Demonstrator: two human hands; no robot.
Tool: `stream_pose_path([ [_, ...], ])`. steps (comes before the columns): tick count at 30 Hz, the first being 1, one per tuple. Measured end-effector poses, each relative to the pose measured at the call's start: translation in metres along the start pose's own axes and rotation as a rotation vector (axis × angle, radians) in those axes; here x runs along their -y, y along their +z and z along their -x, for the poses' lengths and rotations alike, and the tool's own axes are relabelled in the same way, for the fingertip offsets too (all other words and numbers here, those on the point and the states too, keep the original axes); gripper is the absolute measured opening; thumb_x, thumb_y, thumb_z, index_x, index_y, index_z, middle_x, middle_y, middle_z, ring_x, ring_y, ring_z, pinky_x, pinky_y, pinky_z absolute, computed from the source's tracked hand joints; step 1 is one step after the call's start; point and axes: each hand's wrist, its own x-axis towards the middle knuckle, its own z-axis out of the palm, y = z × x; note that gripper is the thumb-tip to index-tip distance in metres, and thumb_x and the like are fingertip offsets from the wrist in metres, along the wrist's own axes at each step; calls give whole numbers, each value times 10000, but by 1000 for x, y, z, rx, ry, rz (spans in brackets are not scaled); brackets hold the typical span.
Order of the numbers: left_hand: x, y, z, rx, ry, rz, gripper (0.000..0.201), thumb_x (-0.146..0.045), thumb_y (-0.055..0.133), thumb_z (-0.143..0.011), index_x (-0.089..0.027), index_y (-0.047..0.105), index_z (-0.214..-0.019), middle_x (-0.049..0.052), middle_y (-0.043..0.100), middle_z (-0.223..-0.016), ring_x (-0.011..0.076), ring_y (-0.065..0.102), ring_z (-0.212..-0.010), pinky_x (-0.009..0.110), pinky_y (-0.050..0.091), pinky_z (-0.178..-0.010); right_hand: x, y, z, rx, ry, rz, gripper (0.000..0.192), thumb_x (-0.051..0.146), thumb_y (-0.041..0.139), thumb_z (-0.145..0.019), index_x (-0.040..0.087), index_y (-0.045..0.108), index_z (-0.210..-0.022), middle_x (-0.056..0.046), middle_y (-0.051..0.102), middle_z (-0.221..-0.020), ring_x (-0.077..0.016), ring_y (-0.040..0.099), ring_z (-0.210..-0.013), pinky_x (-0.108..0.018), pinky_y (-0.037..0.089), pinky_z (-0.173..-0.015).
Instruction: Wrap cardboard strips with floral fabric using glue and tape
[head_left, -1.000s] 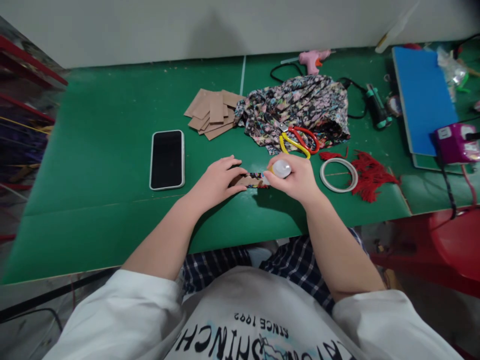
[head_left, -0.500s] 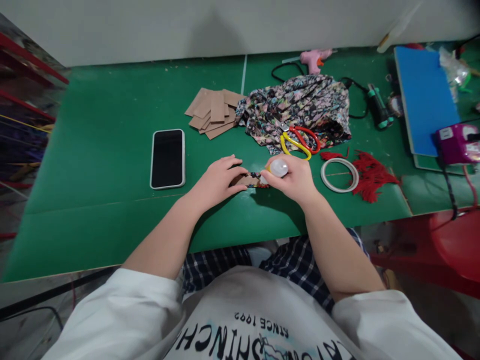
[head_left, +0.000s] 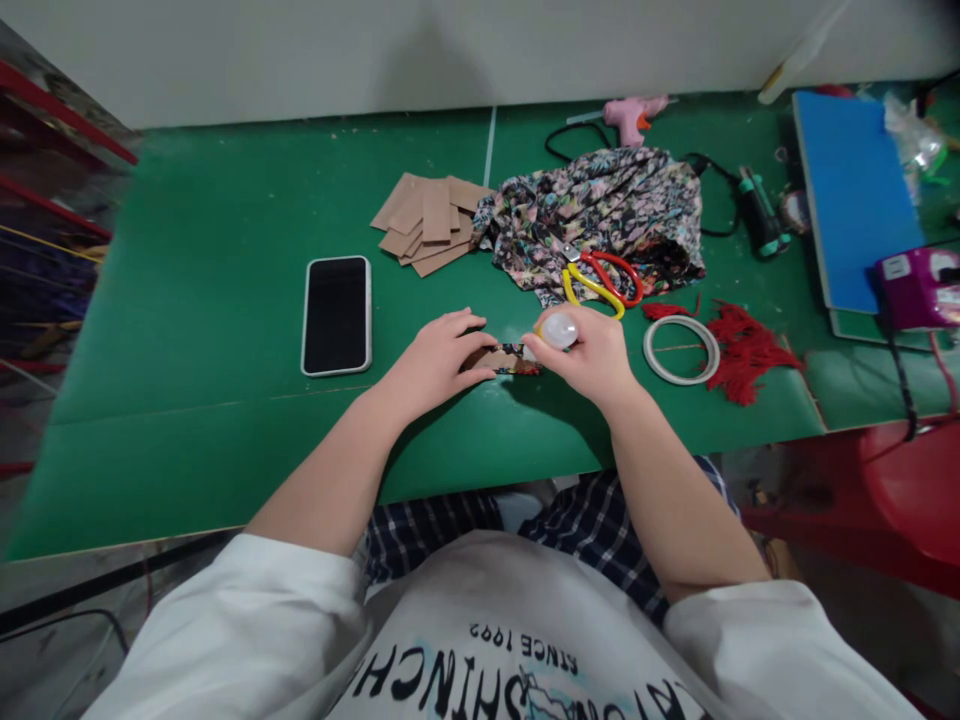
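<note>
Head view: on the table point(head_left: 225, 240), the left hand point(head_left: 435, 362) pinches the strip point(head_left: 516, 359) at 9 o'clock; the right hand's point(head_left: 598, 352) fingers wrap the bottle point(head_left: 559, 330) at 3 o'clock. Bottle has barely shifted; work stays there.

"SINCE 1992"; "SHINCH"; both on shirt point(head_left: 450, 590)

A narrow strip point(head_left: 513, 358) is laid flat on the green table point(head_left: 225, 250), its long axis running left to right; its brown face is bordered by dark floral cloth, its left end covered. At its right end a white, round-ended container point(head_left: 560, 330), yellow at one side, is held; possibly a glue bottle, its lower part being hidden.
</note>
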Motion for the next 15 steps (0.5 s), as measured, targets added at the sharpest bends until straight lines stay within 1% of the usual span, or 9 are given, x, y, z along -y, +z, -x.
stream_pose_path([
  [15,-1,-2,0,13,-11,-10,395,-431,573,-811,-176,587,-1113,137,492,-1276,305,376,-1265,463,326,-1032,1,-1,-1,-80,-4,50,273,460,577,-765,195,577,-699,6,628,-664,-129,576,-607,-249,438,-581],
])
